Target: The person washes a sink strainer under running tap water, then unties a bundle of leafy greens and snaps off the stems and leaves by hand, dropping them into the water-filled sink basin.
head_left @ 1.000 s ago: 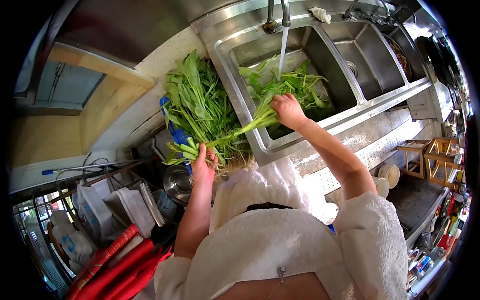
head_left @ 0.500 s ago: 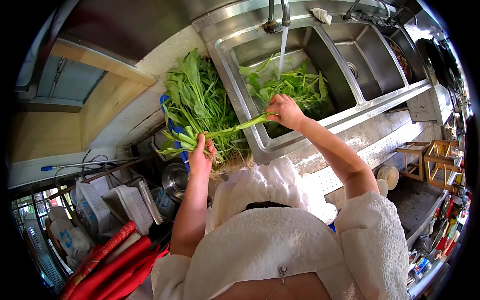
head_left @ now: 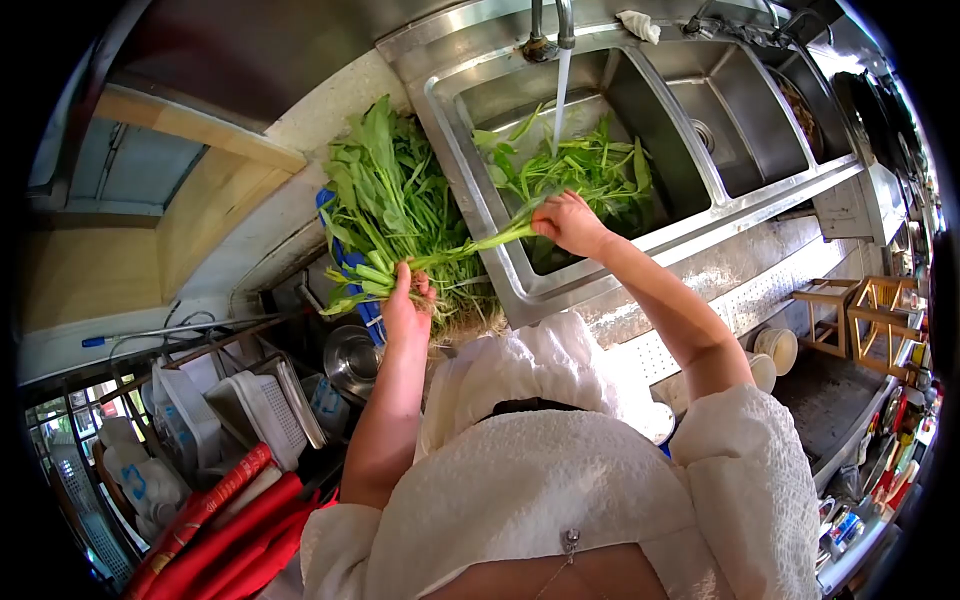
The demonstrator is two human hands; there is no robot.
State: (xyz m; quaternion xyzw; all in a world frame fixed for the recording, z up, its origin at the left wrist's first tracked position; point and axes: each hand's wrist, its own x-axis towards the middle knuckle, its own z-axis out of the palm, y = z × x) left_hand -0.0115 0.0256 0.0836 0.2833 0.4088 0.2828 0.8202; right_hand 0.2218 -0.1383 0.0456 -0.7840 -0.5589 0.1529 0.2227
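A long green leafy-vegetable stalk [head_left: 488,241] stretches between both hands, over the near left rim of the sink [head_left: 512,285]. My left hand [head_left: 406,303] is closed around the thick pale stem ends. My right hand [head_left: 568,222] pinches the other end above the left basin, and its fingertips are partly hidden. Beside the sink, a big heap of leafy greens [head_left: 385,185] with roots at its near end lies on a blue basket [head_left: 338,235]. More loose greens [head_left: 600,165] lie in the left basin, under running water [head_left: 562,95] from the tap [head_left: 566,28].
Two further basins [head_left: 730,110] lie to the right, with a white cloth [head_left: 640,26] behind. A metal bowl [head_left: 352,358] sits below the basket. White plastic baskets [head_left: 262,418] and red bundles [head_left: 215,510] are at lower left, wooden stools [head_left: 880,320] at right.
Both hands stay almost in place, still holding the stalk. A leafy part now shows just above my right fingers toward the basin. The view has shifted slightly.
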